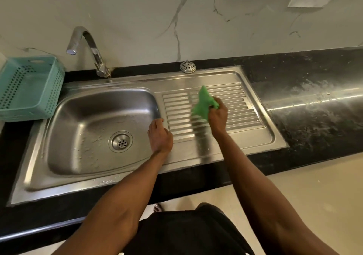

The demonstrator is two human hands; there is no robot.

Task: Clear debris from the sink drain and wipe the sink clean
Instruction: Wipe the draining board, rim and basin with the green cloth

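Right hand [218, 115] is clenched round a bunched green cloth [204, 103], held over the ribbed drainboard [231, 117], w/ most of the cloth sticking up and out to the hand's left. Whether the cloth is touching the steel can't be told (motion blur). Left hand [160, 137] is laid relaxed, nothing gripped, on the flat strip betw. basin and drainboard, fingers stretched toward the basin rim; it seems to be used as a brace.

Sink basin [78, 117] lies to the left of both hands, w/ the drain [121, 141] just left of the left hand; water beads are seen on the basin floor, no debris can be made out in the drain holes. A strainer cap [188, 66] is parked on the worktop [314, 97] beyond the hands, near the wall. Tap [92, 52] and a teal basket [29, 89] sit further left.

Step in hand is judged to be wiping the drainboard. To do it well: cloth should be flattened under the palm, not bunched, and strokes run along the ribs so grooves get reached; water should be pushed toward the basin. Basin and drain rim are prob. best left for last.
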